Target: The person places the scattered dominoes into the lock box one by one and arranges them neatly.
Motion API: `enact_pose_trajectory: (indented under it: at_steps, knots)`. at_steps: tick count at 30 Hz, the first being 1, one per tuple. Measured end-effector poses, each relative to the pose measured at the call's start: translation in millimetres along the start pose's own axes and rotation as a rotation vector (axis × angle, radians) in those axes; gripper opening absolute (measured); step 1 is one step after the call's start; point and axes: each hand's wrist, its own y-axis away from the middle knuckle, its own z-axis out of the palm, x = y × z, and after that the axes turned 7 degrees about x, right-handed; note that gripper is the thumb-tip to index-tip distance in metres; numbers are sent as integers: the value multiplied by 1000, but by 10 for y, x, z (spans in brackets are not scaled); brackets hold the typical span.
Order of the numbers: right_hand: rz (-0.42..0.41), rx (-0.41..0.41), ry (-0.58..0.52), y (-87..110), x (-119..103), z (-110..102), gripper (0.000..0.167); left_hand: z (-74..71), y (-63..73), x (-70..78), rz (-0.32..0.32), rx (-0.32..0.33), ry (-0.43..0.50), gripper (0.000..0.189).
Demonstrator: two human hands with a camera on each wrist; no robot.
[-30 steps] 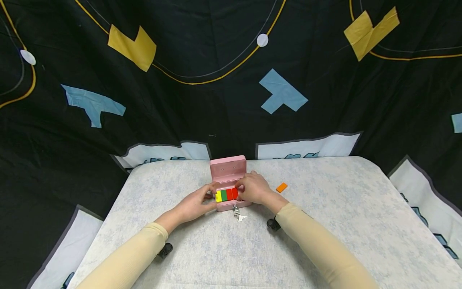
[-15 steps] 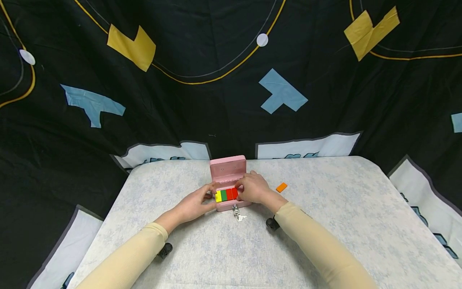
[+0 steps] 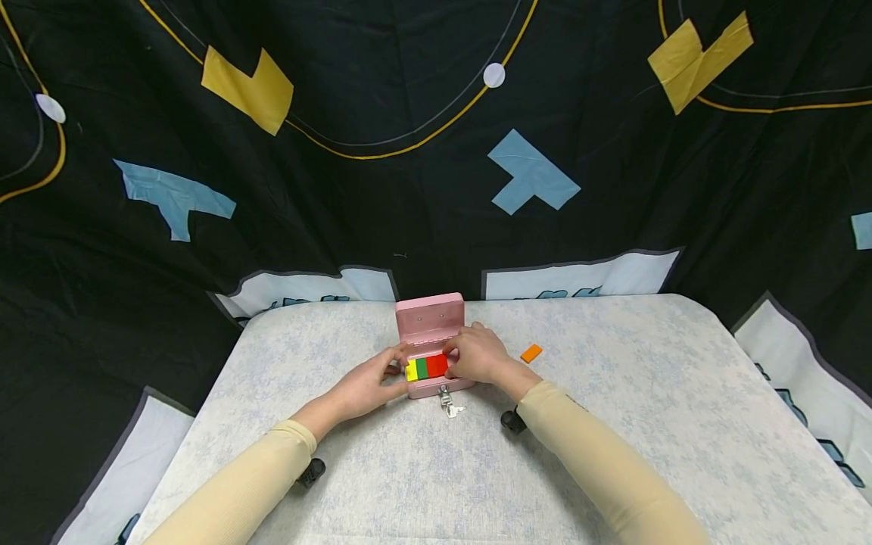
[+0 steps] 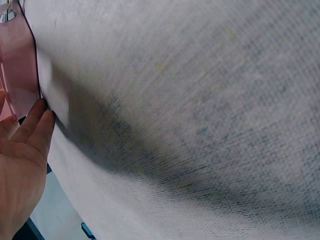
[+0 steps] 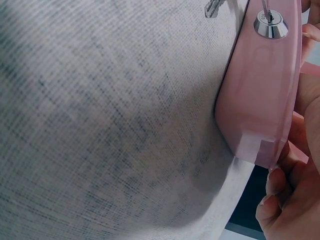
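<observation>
A pink metal cash box (image 3: 431,319) stands with its lid raised in the head view. Inside lies a row of flat domino-like blocks: a yellow block (image 3: 412,370), a green block (image 3: 422,369) and red blocks (image 3: 436,366). My right hand (image 3: 480,354) reaches over the right wall and pinches the rightmost red block between thumb and index finger. On the other side, my left hand (image 3: 368,384) touches the box's left end with fairly straight fingers, its index tip near the yellow block. In the right wrist view, a key sits in the box's lock (image 5: 271,25).
An orange block (image 3: 531,353) lies on the pale patterned cloth right of the box. A spare key (image 3: 453,411) hangs in front of it. Black wrist cameras (image 3: 312,472) show under both forearms. A dark curtain (image 3: 409,212) rises behind the table.
My right hand and the red blocks under its fingers have shifted very slightly left, toward the green block. My left hand and the box have stayed in place.
</observation>
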Motion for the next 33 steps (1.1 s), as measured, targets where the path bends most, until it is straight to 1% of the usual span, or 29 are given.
enact_pose_trajectory:
  at_steps: [17, 19, 26, 32, 33]
  knots:
    - [12, -9, -13, -12, 5, 24, 37, 0, 5, 12, -5, 1, -5, 37]
    - [8, -6, -12, -11, 6, 19, 37, 0, 2, 14, -6, 1, -8, 39]
    - [4, -1, -4, -8, 2, 16, 34, -1, -8, 16, -4, 7, -11, 53]
    - [11, 3, -20, -8, 1, 27, 34, -3, -5, 5, 3, 5, -10, 48]
    - [12, 2, -22, -8, 1, 30, 35, -2, -5, 4, 3, 2, -10, 44]
